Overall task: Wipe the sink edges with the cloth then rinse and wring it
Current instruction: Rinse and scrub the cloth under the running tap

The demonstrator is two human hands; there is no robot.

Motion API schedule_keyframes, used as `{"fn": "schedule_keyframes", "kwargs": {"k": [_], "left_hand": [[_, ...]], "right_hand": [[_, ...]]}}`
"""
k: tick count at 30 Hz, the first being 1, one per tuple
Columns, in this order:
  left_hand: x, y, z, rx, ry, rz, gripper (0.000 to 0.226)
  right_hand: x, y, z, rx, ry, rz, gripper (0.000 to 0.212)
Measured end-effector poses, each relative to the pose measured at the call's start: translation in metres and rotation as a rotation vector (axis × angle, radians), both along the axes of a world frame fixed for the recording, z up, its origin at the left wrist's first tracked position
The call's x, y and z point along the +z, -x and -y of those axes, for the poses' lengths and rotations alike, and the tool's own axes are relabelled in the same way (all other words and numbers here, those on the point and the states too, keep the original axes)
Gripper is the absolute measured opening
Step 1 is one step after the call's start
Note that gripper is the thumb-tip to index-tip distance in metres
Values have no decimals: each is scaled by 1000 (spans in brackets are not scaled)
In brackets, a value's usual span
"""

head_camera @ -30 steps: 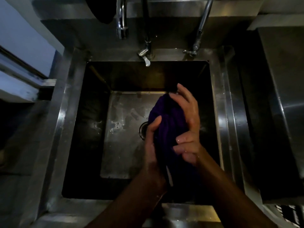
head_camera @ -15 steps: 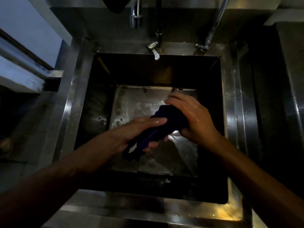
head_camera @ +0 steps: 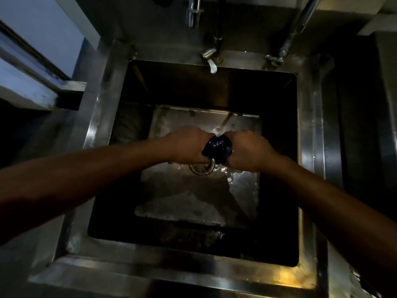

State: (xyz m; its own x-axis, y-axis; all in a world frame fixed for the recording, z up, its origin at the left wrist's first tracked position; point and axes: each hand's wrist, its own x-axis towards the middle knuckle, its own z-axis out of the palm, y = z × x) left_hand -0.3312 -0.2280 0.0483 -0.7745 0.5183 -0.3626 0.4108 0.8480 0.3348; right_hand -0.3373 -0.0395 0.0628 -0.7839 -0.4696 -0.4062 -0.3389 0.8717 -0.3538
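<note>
- Cloth [head_camera: 218,149], dark purple and bunched into a tight, wet-looking wad, sat squeezed between the two fists, held in the air over the middle of the sink [head_camera: 98,117].
- The left hand [head_camera: 189,145] was closed into a fist around the left end of the cloth, knuckles up, its forearm reaching in from the lower left.
- The right hand [head_camera: 247,150] was likewise clenched on the right end, just beside the left hand, with only the short lump of cloth between them.
- The drain [head_camera: 202,168] lay on the sink floor directly below the hands, partly hidden by the left fist and the cloth.
- The sink floor was wet and shiny around the drain, with bright droplets under the right hand.
- A tap handle [head_camera: 211,63] stood at the back rim, well apart from the hands; a spout [head_camera: 193,11] hung above it at the top edge of the view.
- A pipe [head_camera: 294,29] ran up at the back right corner.
- The front rim caught a yellowish light at the lower right.
</note>
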Motion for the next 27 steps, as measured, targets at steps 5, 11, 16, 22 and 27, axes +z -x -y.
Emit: {"fn": "schedule_keyframes", "kwargs": {"k": [5, 11, 16, 22, 27], "left_hand": [[-16, 15, 6, -238, 40, -251, 44], [-25, 21, 2, -296, -80, -420, 37], [-22, 16, 0, -47, -234, -398, 38], [3, 26, 4, 401, -265, -258, 55], [16, 12, -5, 759, -844, 543, 40]], "right_hand": [[-9, 0, 2, -277, 217, 510, 14], [-14, -8, -5, -562, 380, 896, 9], [-12, -9, -6, -642, 489, 804, 8], [-5, -4, -15, -765, 620, 504, 22], [9, -2, -6, -826, 886, 319, 30]]}}
